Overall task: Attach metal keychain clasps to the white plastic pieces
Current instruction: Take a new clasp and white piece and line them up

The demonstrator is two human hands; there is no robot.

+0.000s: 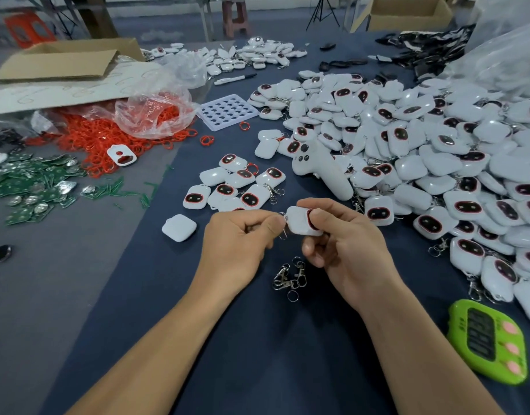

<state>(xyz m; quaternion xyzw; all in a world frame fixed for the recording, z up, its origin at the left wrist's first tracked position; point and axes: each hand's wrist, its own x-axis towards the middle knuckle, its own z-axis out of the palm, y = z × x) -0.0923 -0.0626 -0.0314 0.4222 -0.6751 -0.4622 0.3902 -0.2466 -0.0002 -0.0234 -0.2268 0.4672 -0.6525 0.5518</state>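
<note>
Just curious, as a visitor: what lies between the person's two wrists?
A small heap of metal clasps on the blue cloth, shown in the head view.

White piece (299, 224) aloft — loose clasps (287, 283) below

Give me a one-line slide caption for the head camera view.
Assembly: right hand holds a white plastic piece while the left hand pinches a metal clasp at its corner.
</note>
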